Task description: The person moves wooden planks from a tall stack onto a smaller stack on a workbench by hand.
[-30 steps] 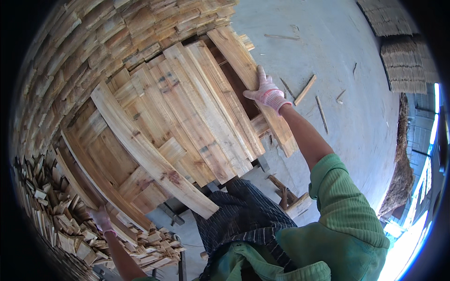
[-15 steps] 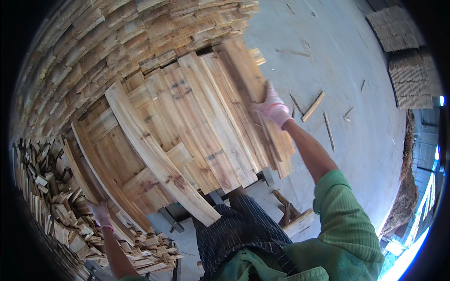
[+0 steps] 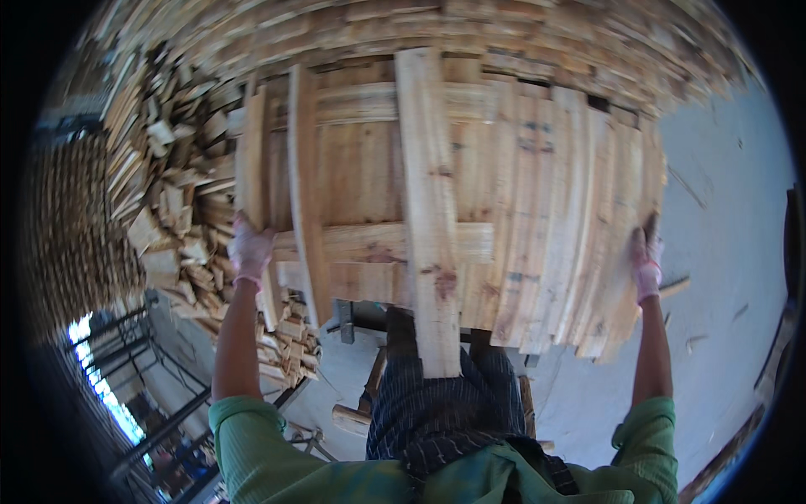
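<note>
Nearest the wearer, at 6 o'clock, the lower end of a loose plank (image 3: 428, 210) overhangs the layer of boards, in front of the dark striped garment (image 3: 453, 416). The plank lies lengthwise across the crosspieces (image 3: 357, 242), left of the close-set boards (image 3: 550, 214). A metal support (image 3: 346, 323) shows below the near edge at 7 o'clock.

The left hand (image 3: 250, 248) is at 9 o'clock on the outer left board (image 3: 255, 160). Its thumb and fingers are apart over the board; whether they clamp it cannot be told. A narrow board (image 3: 305, 185) stands just inboard. The right hand (image 3: 646, 260) is at 3 o'clock, against the outer edge of the close-set boards. Its fingers extend along that edge; blur hides whether they grip.

Step in hand, as judged: locating both sides of the layer with one hand per side, most likely to align the boards. The next move calls for level, balanced inward pressure from both hands, with attention to the loose plank, which neither hand restrains.

Farther out, offcuts (image 3: 180, 210) are heaped at 10 o'clock, and a loose stick (image 3: 674, 286) lies on the floor (image 3: 722, 202) beyond the right hand. Farthest at 12 o'clock, a tall wood stack (image 3: 378, 29) spans the view.
</note>
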`<action>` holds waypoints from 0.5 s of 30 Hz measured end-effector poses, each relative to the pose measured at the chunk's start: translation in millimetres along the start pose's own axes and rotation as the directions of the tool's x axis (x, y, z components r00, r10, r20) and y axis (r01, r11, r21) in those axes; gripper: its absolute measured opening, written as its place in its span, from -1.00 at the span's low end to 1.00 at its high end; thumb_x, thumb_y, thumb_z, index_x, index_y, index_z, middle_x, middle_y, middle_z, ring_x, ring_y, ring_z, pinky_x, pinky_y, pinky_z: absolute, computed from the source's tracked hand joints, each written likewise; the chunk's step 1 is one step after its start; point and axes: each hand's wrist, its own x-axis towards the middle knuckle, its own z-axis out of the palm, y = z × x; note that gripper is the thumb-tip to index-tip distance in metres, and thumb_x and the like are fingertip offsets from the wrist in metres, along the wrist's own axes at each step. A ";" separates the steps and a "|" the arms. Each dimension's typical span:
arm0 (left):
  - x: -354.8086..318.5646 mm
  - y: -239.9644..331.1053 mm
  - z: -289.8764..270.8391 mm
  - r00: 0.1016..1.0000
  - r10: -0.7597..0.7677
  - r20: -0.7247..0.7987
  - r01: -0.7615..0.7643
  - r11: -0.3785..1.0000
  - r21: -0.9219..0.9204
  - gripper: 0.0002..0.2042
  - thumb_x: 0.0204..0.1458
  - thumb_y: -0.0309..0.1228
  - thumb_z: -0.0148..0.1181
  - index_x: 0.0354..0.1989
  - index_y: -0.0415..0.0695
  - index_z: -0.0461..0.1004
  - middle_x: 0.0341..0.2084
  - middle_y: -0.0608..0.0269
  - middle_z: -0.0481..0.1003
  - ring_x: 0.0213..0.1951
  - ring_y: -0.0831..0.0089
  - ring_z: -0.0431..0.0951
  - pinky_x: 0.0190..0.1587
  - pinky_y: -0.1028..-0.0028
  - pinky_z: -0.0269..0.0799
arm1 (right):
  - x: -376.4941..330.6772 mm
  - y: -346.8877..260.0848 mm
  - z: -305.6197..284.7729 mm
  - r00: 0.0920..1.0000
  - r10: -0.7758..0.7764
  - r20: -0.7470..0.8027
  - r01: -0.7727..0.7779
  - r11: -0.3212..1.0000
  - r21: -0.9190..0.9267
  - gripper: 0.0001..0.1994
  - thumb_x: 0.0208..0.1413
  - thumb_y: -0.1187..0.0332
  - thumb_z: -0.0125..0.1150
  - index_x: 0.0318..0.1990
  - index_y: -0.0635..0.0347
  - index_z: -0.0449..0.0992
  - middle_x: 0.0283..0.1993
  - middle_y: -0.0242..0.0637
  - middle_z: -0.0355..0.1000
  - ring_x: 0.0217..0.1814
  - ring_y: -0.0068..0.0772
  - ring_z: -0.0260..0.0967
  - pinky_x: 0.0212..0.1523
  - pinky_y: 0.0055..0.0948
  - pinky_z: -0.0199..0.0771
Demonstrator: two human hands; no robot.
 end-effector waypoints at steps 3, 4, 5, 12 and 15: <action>18.2 101.7 2.2 0.937 -0.120 0.327 0.190 0.964 -0.188 -0.21 -0.08 -0.30 0.33 0.33 -0.31 0.10 0.24 -0.27 0.28 0.28 -0.16 0.30 0.33 0.18 0.22 | -11.6 37.6 -30.3 0.994 0.077 -0.081 -0.079 0.997 -0.016 -0.30 0.35 -0.04 -0.01 0.56 -0.18 -0.07 0.33 0.26 0.12 0.29 0.24 0.21 0.33 -0.10 0.21; 26.2 74.1 5.8 0.967 -0.091 0.237 0.138 0.971 -0.193 -0.19 -0.07 -0.30 0.33 0.36 -0.30 0.07 0.26 -0.26 0.26 0.29 -0.16 0.29 0.35 0.19 0.21 | -0.3 23.1 -27.3 0.989 0.145 -0.032 -0.145 0.989 0.002 -0.29 0.35 -0.06 0.00 0.56 -0.16 -0.06 0.33 0.26 0.11 0.31 0.24 0.20 0.33 -0.10 0.21; 31.4 47.0 8.2 0.988 -0.052 0.146 0.080 0.978 -0.193 -0.17 -0.06 -0.30 0.32 0.38 -0.29 0.05 0.27 -0.26 0.25 0.30 -0.15 0.28 0.37 0.21 0.20 | 11.3 8.5 -26.0 0.977 0.214 0.015 -0.215 0.977 0.012 -0.28 0.34 -0.09 0.01 0.56 -0.14 -0.05 0.34 0.26 0.11 0.33 0.23 0.19 0.33 -0.10 0.21; 68.3 -7.6 7.2 0.752 0.153 0.642 0.343 0.740 -0.579 -0.07 0.05 -0.13 0.40 0.52 -0.01 -0.06 0.42 0.10 0.20 0.42 0.13 0.20 0.39 0.23 0.17 | -36.3 -299.1 49.6 0.950 -0.209 0.233 0.204 0.978 0.045 -0.26 0.20 0.00 0.26 0.46 0.08 0.18 0.36 0.17 0.28 0.43 0.13 0.21 0.40 -0.09 0.21; 78.5 -84.2 -2.0 0.821 0.111 0.560 0.290 0.765 -0.576 -0.07 0.09 -0.08 0.39 0.54 -0.03 -0.06 0.40 0.05 0.25 0.41 0.15 0.23 0.38 0.29 0.14 | -88.6 -491.8 100.3 0.905 0.075 0.419 -0.053 0.997 -0.065 0.03 -0.01 -0.11 0.40 0.55 -0.13 -0.08 0.30 0.31 0.17 0.33 0.41 0.22 0.33 0.06 0.27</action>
